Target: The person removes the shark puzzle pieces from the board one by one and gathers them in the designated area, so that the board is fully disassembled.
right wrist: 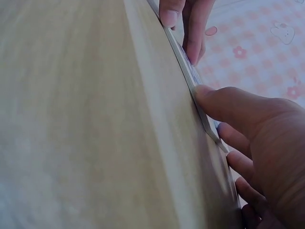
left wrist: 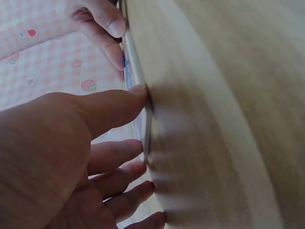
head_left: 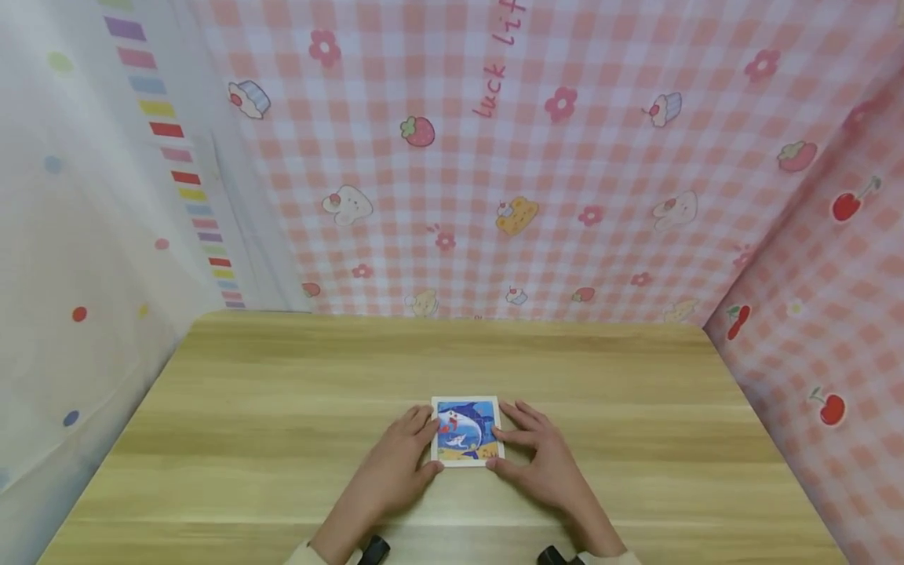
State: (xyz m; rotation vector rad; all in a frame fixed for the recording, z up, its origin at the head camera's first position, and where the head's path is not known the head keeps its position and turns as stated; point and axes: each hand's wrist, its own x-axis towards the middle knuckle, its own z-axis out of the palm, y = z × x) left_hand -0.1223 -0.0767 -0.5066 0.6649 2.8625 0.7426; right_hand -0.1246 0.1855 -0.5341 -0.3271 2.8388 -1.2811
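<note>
A small square picture puzzle in a white frame lies flat on the wooden table, showing a blue sea creature over yellow sand. My left hand holds its left side, thumb at the near left corner and index finger on the left edge. On the opposite side, my right hand holds it the same way, thumb at the near right corner. Seen edge-on in the left wrist view, the thin frame runs past the thumb and fingertips. The right wrist view shows the right thumb against the near edge.
The light wooden table stretches out around the puzzle. A pink checked cloth hangs behind it, with another checked cloth at right and a white dotted cloth at left. Black wrist straps show at the front.
</note>
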